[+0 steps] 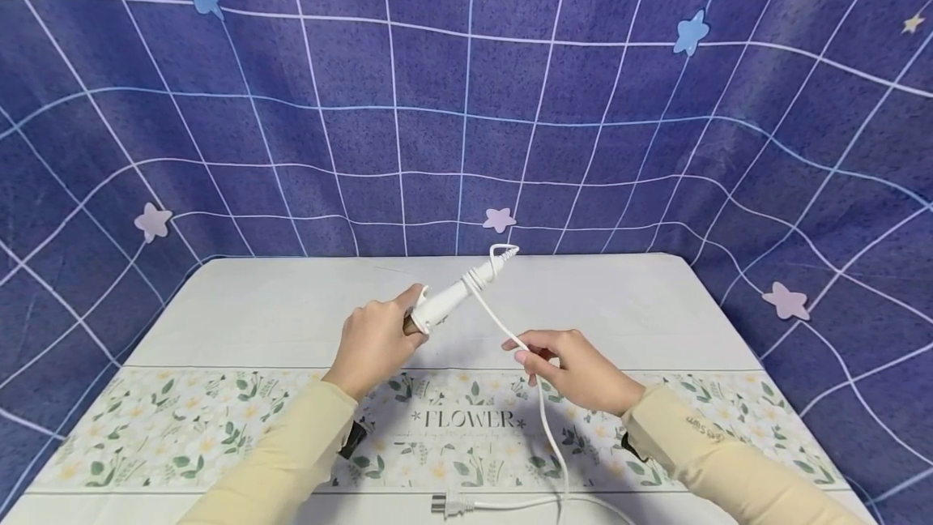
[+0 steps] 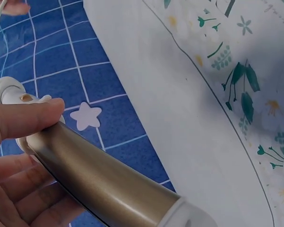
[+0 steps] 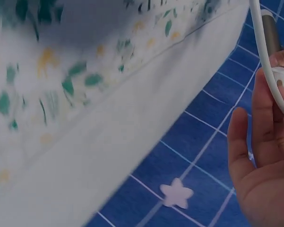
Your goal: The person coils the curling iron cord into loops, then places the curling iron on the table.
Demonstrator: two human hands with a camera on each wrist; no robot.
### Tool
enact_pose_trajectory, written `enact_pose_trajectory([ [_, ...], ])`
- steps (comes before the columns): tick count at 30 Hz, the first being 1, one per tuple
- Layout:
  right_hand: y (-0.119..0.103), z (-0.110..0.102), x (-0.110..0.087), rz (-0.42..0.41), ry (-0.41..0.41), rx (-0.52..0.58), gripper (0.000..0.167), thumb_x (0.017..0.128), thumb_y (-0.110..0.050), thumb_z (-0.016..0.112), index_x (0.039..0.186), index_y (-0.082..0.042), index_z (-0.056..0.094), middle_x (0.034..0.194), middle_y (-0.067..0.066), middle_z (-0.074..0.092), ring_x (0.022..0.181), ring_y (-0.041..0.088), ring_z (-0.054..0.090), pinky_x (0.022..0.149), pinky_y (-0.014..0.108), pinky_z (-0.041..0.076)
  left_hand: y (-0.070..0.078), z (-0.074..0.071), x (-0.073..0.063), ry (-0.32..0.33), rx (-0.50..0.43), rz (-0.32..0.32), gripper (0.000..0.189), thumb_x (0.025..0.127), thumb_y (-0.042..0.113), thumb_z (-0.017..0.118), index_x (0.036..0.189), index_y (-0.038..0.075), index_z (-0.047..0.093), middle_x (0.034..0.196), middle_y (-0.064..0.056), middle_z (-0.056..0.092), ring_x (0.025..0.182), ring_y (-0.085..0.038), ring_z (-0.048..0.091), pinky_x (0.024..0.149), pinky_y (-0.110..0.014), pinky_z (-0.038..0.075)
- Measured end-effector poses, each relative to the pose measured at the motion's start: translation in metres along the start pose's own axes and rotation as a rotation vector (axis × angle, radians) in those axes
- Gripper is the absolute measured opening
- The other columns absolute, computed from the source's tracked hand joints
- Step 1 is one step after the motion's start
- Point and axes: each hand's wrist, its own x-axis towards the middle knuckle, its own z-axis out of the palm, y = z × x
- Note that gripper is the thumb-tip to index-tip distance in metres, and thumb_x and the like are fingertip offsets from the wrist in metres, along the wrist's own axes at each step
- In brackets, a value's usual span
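My left hand (image 1: 375, 343) grips a curling iron around its gold barrel (image 2: 104, 175), thumb near the white clamp lever. The iron's white handle (image 1: 445, 304) points up and to the right. Several turns of white cord (image 1: 496, 321) wrap the handle's far end. To the right, my right hand (image 1: 576, 367) holds the cord between thumb and fingers. From there the cord hangs down toward the table's front edge. In the left wrist view the barrel ends in a white tip (image 2: 191, 215). The right wrist view shows the right hand's fingers (image 3: 262, 118) beside the cord.
A white table (image 1: 248, 306) with a floral band lettered "FLOWER" (image 1: 470, 420) lies below the hands. The cord's two-prong plug (image 1: 452, 504) lies near the front edge. Behind stands a blue cloth (image 1: 437, 144) with grid lines and stars.
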Motion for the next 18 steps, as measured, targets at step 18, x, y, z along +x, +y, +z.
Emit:
enact_pose_trajectory([
  [18,0.017,-0.004,-0.010,0.118,-0.258,0.575,0.036,0.112,-0.022,0.037,0.107,0.007,0.056,0.097,0.010,0.062,0.094,0.037,0.066,0.098,0.047,0.046,-0.002,-0.006,0.004,0.055,-0.009,0.005,0.064,0.079,0.018,0.087,0.137,0.009,0.063,0.074,-0.014,0.070,0.050,-0.023,0.055,0.045,-0.038,0.045],
])
